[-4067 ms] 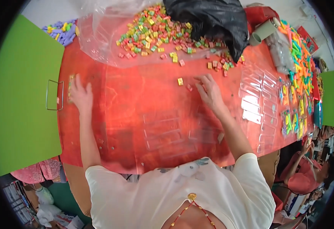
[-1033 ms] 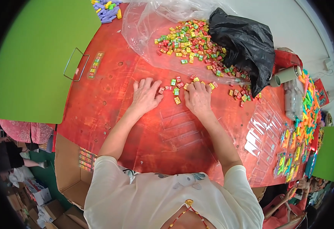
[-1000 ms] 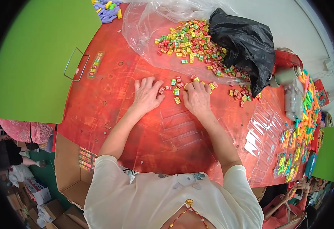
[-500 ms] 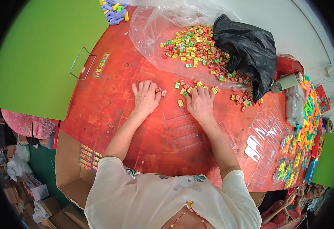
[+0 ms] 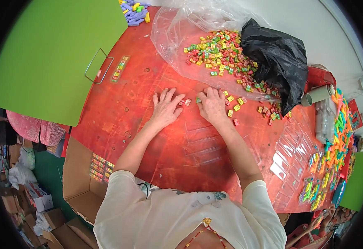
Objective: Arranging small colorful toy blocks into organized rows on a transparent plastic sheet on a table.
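Note:
My left hand (image 5: 166, 108) lies on the red table with its fingers spread, holding nothing. Two small red box-shaped pieces (image 5: 185, 102) sit side by side just right of its fingertips. Facing it, my right hand (image 5: 213, 108) has its fingers bent down and close together. A small green box-shaped piece (image 5: 198, 100) shows at its thumb and index finger; what lies under the palm is hidden. Several loose yellow and red pieces (image 5: 236, 107) lie to its right. Below the hands are empty clear plastic trays (image 5: 204, 143).
A large pile of pieces (image 5: 219, 52) rests on a clear plastic sheet beside a black bag (image 5: 279, 54). One filled strip (image 5: 120, 69) lies at left near a green board (image 5: 53, 62). More clear trays (image 5: 291, 153) are at right; a cardboard box (image 5: 77, 182) stands at lower left.
My right hand has moved left, closer to my left hand, and a green piece now shows at its fingertips. The left fingers have spread wider. The whole view has shifted slightly.

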`<state>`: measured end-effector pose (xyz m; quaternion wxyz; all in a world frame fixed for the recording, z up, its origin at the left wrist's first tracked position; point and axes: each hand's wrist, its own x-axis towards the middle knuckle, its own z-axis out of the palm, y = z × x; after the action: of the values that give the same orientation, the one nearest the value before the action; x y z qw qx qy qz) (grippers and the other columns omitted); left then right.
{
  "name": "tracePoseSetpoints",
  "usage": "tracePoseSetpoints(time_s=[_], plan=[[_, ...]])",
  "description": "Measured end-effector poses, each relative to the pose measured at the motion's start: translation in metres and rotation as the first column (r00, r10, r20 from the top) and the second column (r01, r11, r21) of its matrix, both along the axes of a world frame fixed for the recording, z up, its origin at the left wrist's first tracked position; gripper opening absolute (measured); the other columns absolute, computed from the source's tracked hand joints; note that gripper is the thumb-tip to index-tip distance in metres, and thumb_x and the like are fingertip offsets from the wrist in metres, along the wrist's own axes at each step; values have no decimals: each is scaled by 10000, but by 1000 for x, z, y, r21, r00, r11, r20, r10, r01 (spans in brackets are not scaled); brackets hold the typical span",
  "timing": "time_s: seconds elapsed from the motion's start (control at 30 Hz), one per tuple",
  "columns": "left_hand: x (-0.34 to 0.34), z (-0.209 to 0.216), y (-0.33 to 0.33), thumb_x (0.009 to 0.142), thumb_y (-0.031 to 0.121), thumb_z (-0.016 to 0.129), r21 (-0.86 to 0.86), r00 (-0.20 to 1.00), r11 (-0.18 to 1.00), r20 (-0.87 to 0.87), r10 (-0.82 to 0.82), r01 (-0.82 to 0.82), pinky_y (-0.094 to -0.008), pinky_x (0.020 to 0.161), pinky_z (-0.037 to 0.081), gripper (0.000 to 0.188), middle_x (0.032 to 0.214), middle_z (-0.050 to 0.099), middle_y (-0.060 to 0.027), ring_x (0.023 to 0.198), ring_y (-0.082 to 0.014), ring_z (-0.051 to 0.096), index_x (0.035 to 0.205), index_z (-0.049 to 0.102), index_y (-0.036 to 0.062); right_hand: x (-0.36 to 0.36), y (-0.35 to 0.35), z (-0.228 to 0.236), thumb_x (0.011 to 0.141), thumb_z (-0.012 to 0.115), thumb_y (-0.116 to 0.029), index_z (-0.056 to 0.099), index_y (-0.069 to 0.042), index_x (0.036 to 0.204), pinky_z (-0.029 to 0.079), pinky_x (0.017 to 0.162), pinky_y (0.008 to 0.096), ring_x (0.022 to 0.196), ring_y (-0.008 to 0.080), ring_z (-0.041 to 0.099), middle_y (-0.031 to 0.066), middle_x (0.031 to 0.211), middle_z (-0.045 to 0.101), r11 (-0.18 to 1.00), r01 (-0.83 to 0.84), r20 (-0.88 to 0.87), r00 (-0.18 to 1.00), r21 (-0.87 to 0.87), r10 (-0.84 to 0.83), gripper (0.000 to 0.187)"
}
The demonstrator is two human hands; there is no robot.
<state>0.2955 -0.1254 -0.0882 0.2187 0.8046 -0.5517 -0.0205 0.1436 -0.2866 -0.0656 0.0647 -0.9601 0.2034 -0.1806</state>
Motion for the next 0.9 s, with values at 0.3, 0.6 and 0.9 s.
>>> tracePoseSetpoints(time_s=[0.3,0.6,0.9], plan=[[10,-10,-15,841,301,720,-3,997,998,40,-62,62,-685,1090,216,452,1467,432,-146,1412,-397,321,1264,605,192,-7,11,4,745,767,-182,673,-114,1072,389,960,505,1070,291,548,95,1089,567,992,-89,119,990,90,78,347],[-4,-6,-27,832,322,720,-48,991,990,42,-129,131,-712,1085,227,477,1483,418,-171,1419,-416,323,1267,581,185,-35,4,4,769,744,-215,658,-98,1005,395,936,480,1011,287,575,85,1033,582,996,62,39,997,61,-65,277],[-10,-12,-34,846,291,689,-89,993,989,28,-114,116,-692,1100,214,379,1453,465,-150,1412,-386,351,1190,598,159,-13,4,-1,797,717,-231,670,-76,901,386,956,480,970,269,573,85,962,574,981,133,15,991,-139,-133,193]])
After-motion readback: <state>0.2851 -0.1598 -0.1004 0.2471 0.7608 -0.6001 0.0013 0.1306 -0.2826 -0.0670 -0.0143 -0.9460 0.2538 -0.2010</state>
